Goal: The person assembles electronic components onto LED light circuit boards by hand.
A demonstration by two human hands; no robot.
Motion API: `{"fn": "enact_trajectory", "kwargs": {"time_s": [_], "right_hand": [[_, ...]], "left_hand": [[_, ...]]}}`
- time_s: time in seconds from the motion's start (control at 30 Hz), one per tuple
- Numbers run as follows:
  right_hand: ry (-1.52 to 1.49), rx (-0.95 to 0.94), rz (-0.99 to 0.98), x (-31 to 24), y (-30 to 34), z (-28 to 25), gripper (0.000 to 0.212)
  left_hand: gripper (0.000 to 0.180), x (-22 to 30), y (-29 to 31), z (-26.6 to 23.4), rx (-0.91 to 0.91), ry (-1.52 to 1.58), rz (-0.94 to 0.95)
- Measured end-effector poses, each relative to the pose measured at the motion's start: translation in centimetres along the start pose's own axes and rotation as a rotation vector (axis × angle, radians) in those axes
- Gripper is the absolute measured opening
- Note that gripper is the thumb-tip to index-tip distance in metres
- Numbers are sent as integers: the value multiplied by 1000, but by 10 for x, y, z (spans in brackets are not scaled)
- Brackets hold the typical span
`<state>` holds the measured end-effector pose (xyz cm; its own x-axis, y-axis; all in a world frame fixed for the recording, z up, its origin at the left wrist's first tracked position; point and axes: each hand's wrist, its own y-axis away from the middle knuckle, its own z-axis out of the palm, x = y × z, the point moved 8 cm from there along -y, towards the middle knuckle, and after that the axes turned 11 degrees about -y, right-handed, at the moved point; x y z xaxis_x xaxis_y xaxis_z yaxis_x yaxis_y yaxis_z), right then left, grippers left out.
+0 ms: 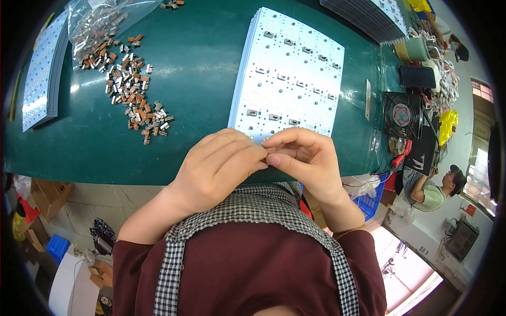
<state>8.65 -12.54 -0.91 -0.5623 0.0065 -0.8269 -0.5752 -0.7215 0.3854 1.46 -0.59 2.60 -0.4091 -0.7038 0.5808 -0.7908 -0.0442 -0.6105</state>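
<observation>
My left hand [216,163] and my right hand [311,160] meet at the near edge of a stack of white circuit boards [295,68]. The fingers of both are closed in a pinch, tip to tip. Whatever lies between the fingertips is mostly hidden and too small to name. Rows of small slide switches [274,117] sit on the top board, with the nearest row partly filled. To the left, a loose heap of small metal and brown slide switches [134,100] spreads over the green table.
An open clear plastic bag [100,26] of switches lies at the far left, beside another board stack [45,79]. More boards [369,18] stand far right. A metal strip [368,100], a black fan [403,115] and a dark box line the right side. Another person [440,187] sits beyond.
</observation>
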Motion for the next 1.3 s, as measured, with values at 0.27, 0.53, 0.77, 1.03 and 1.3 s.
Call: {"fn": "enact_trajectory", "kwargs": {"time_s": [0.27, 0.53, 0.77, 1.03, 1.3], "right_hand": [[-19, -130, 147, 12, 7, -2, 17], [521, -215, -64, -17, 15, 12, 14], [1046, 415, -553, -62, 28, -54, 15], [1187, 330, -646, -57, 21, -49, 16], [1285, 269, -656, -55, 18, -46, 16]], "left_hand": [[17, 17, -3, -1, 3, -66, 155], [21, 27, -2, 5, -154, -105, 206], [43, -51, 28, -50, -189, -642, -525], [21, -73, 38, -42, -181, -616, -561], [17, -70, 14, -22, -236, -779, -399]]}}
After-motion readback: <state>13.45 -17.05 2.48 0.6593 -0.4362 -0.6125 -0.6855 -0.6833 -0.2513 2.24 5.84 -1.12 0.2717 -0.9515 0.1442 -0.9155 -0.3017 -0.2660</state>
